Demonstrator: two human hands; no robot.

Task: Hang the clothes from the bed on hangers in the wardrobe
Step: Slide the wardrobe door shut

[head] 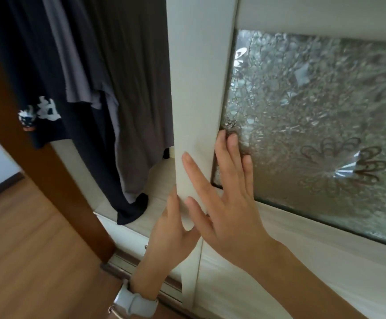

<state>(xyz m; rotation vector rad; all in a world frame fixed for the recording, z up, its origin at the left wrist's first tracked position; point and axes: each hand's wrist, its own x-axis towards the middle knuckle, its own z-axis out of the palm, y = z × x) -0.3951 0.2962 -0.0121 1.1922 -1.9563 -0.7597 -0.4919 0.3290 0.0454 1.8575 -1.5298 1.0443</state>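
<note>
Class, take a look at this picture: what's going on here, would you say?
A person has both hands on the wardrobe door. The left hand, with a white watch on its wrist, grips the door's edge. The right hand lies flat, fingers straight, across the frame and the patterned glass panel. Inside the open part hang a dark printed T-shirt and grey garments. Neither hand holds clothing.

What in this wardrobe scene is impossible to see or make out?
- Hangers and rail: cut off by the top edge of the head view; the black shirt and grey garment hang from above it.
- Fingers of the left hand: hidden behind the edge of the door.
- Wardrobe interior behind the patterned glass: obscured by its texture.
- The bed: outside the view.
</note>
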